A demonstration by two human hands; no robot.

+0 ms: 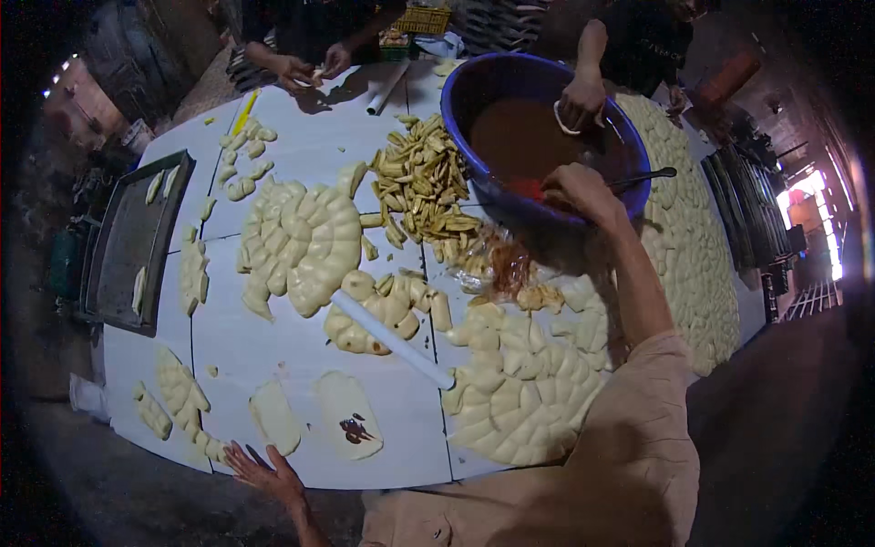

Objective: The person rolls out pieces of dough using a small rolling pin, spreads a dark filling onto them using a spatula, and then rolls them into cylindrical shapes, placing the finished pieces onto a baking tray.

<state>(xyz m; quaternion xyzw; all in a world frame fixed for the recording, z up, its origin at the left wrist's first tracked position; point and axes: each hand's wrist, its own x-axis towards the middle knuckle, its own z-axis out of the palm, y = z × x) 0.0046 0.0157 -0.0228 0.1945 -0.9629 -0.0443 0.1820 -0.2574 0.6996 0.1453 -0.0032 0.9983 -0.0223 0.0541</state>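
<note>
Hanging my right hand (583,190) over the near rim of the blue tub (460,150), toward the counter's right side; grip's underside hidden, can't tell whether it holds anything. Left hand (269,474) empty, fingers spread, at the counter's (246,351) front edge. Just beyond it: plain dough sheet (275,417), then smeared sheet (342,397). Both look soft, easily torn; best supported underneath. Brown mix (510,137) probably wet, slippery. Crowding the tub: dark handle (647,176), co-worker's hand (583,102).

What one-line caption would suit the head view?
Right hand reaching into a blue basin of brown mixture, left hand spread near flattened dough on a white table.
</note>
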